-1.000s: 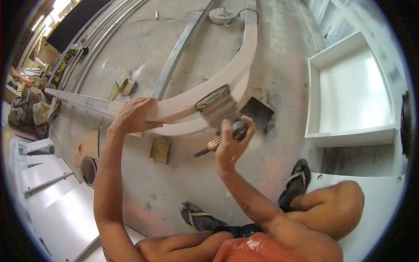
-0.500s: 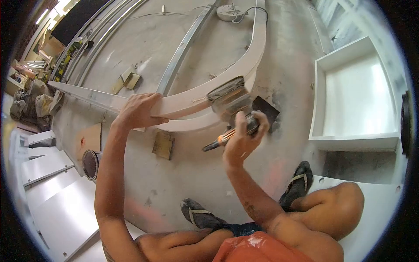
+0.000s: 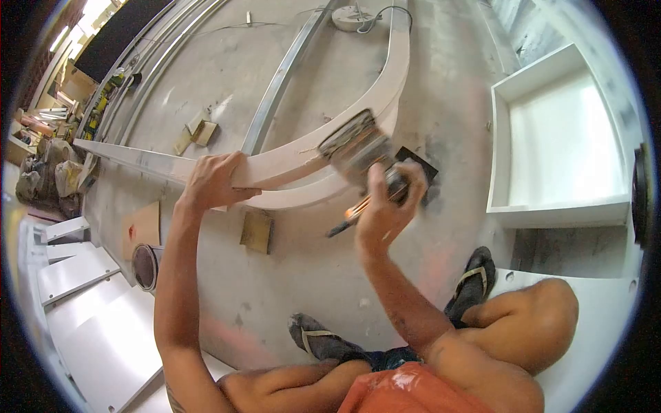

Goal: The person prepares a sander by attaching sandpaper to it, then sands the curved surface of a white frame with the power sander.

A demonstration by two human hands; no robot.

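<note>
My left hand (image 3: 215, 182) is wrapped over the corner of the pale curved frame (image 3: 292, 162), near where it meets a metal bar (image 3: 279, 89). In my right hand (image 3: 389, 206) is a power sander (image 3: 358, 148), tilted against the outer face of the frame's curve, its orange and black tail end pointing down-left. The sander is somewhat blurred. Beneath the frame, a dark square sheet (image 3: 418, 164) lies on the floor behind the sander. A tan block (image 3: 257, 232) rests on the floor below my left hand.
A white open box (image 3: 561, 217) stands at the right. White panels (image 3: 103, 330) lie at the lower left beside a round can (image 3: 146, 267) and a brown sheet (image 3: 141, 229). Small blocks (image 3: 202, 131) sit inside the frame. A cable runs from a round grey object (image 3: 352, 18).
My right hand and the sander have shifted slightly, with the sander's head now a little further left along the curve. My left hand keeps its hold. The whole view has shifted slightly.
</note>
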